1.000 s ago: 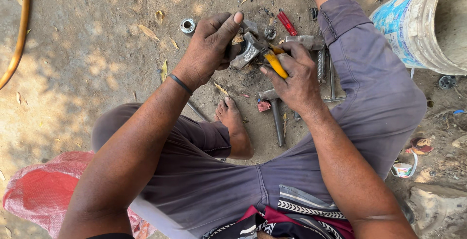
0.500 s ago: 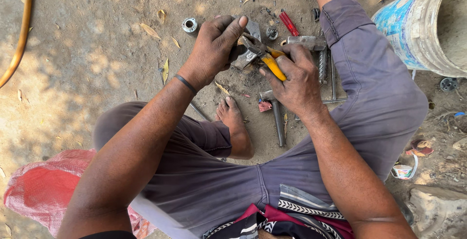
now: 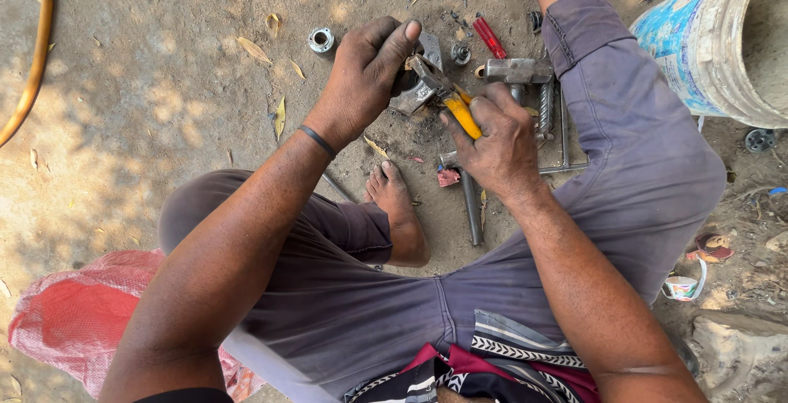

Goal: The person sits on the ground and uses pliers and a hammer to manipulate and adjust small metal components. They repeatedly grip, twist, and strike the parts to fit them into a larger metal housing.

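Two hands work: left hand (image 3: 361, 83) clamps metal part (image 3: 416, 91), right hand (image 3: 492, 136) clamps yellow-handled pliers (image 3: 447, 95).

The floor is bare, packed earth (image 3: 148, 99), tan and dusty, dappled with sunlight and leaf shadow on the left. Dry yellow leaves (image 3: 253, 48) lie scattered over it. A curved yellow hose (image 3: 37, 58) runs along the far left edge. At the far right stands a worn white and blue bucket (image 3: 706, 42). A red mesh sack (image 3: 74, 313) lies near left.

Hammer (image 3: 515, 70) lies right of the pliers (image 3: 447, 95), bucket (image 3: 714, 42) farther right
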